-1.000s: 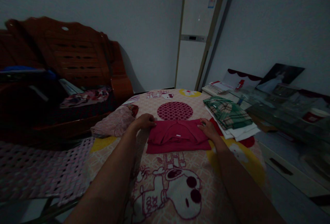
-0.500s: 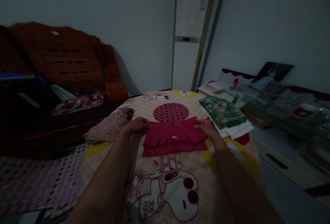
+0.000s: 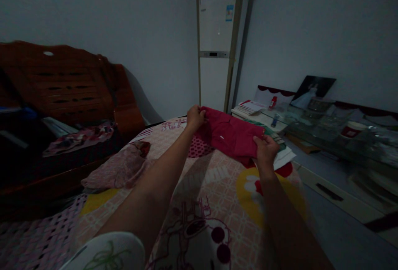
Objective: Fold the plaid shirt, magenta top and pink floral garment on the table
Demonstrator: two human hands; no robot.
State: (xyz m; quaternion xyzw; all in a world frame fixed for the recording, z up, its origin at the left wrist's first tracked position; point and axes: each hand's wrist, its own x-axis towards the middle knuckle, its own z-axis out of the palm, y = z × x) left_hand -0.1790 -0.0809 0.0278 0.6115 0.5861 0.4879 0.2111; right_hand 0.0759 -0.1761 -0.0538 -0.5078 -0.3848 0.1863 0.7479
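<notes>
My left hand (image 3: pixel 195 118) and right hand (image 3: pixel 266 149) each grip an end of a red shirt (image 3: pixel 234 137), held up over the far right of the table (image 3: pixel 217 185). The shirt looks folded but is not yet set down. Partly behind it, a green cloth (image 3: pixel 281 143) lies on a white one (image 3: pixel 284 159), apparently done; at left, a pink cloth (image 3: pixel 115 170) lies bunched, seemingly unfolded.

Green cloth (image 3: pixel 281 143): mostly hidden behind shirt (image 3: pixel 236 135) and right hand (image 3: pixel 266 150) | Tag (image 3: pixel 222 137): too small to read | Sticker (image 3: pixel 229 13): print illegible | Air conditioner (image 3: pixel 214 81): top cut off | Bench (image 3: pixel 62 64): cut off at left | Sleeve (image 3: pixel 108 253): cut off by lower edge
</notes>
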